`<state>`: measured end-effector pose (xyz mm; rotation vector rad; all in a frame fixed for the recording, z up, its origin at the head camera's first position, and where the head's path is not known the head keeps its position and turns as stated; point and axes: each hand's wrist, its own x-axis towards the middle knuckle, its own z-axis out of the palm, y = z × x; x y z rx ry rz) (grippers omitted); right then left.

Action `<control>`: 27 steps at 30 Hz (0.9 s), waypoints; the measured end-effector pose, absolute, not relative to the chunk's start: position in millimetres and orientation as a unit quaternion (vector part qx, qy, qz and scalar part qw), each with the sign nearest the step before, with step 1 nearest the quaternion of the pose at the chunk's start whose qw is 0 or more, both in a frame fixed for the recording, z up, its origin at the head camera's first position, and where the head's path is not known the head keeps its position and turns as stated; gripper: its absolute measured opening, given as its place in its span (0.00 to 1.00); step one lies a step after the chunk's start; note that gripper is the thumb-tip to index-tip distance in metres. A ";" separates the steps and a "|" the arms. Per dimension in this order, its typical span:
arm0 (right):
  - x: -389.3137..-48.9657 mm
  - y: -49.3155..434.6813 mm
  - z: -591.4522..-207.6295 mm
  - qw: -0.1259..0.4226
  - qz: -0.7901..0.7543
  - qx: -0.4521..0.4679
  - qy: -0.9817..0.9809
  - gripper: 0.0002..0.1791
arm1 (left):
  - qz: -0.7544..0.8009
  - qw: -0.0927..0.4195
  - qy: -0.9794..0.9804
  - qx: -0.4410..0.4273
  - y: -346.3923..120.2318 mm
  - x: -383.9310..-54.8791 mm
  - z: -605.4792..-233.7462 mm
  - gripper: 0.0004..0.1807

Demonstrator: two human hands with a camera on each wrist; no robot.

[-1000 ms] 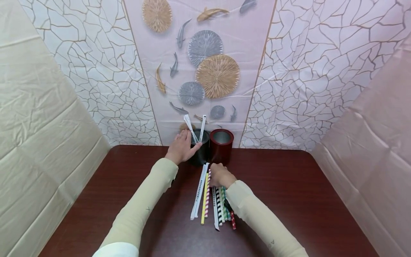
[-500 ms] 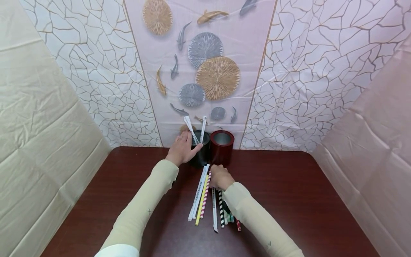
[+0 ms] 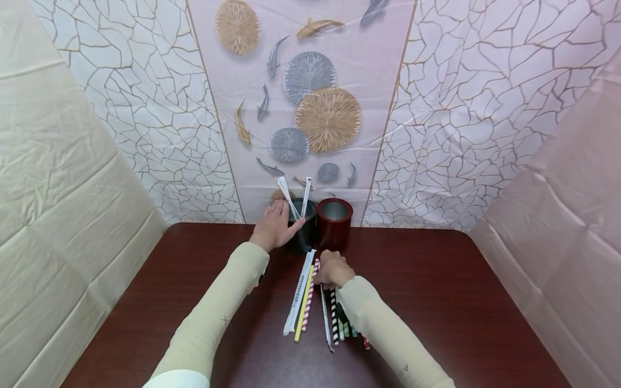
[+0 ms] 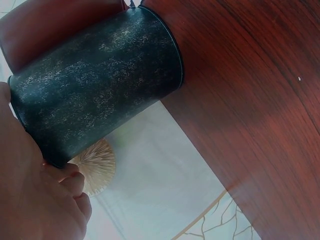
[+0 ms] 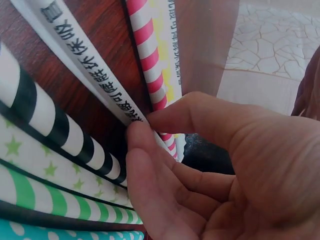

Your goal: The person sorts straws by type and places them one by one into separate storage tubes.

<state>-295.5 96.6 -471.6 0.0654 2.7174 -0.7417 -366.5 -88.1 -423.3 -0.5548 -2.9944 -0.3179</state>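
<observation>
My left hand (image 3: 275, 226) rests against the left rim of the black cylindrical cup (image 3: 303, 237), thumb spread along its front. Two paper-wrapped straws (image 3: 305, 198) lean inside that cup. In the left wrist view, the fingertips (image 4: 72, 182) touch the rim of the black cup (image 4: 100, 80). My right hand (image 3: 333, 269) is over the row of straws in front of the cups. Its thumb and index finger pinch a white paper-wrapped straw (image 5: 90, 60) with black printed characters near its far end. The black-striped straw (image 5: 60, 127) and pink-striped straw (image 5: 145, 47) lie on either side.
A dark red cup (image 3: 335, 229) stands just right of the black one. Yellow (image 3: 304, 304) and further wrapped straws (image 3: 297, 302) lie left of my right hand. Green-striped (image 5: 65, 197), star-patterned and dotted straws lie to its right. A patterned cloth wall (image 3: 436, 134) backs the table (image 3: 412, 302).
The straws under my right hand have spread apart, and the pinched wrapped straw has tilted, its near end shifting slightly right. My left hand stays at the black cup.
</observation>
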 end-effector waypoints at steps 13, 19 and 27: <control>-300.8 103.2 -446.3 0.165 -0.262 0.010 0.951 0.13 | -0.101 0.046 -0.977 -0.185 -88.8 -367.1 -423.5 0.49; -300.0 106.5 -422.1 0.162 -0.248 -0.002 0.955 0.14 | -0.105 0.046 -0.976 -0.183 -88.4 -368.2 -424.4 0.49; -299.3 108.5 -384.8 0.130 -0.206 -0.036 0.969 0.14 | -0.102 0.038 -0.977 -0.181 -88.4 -367.6 -423.8 0.50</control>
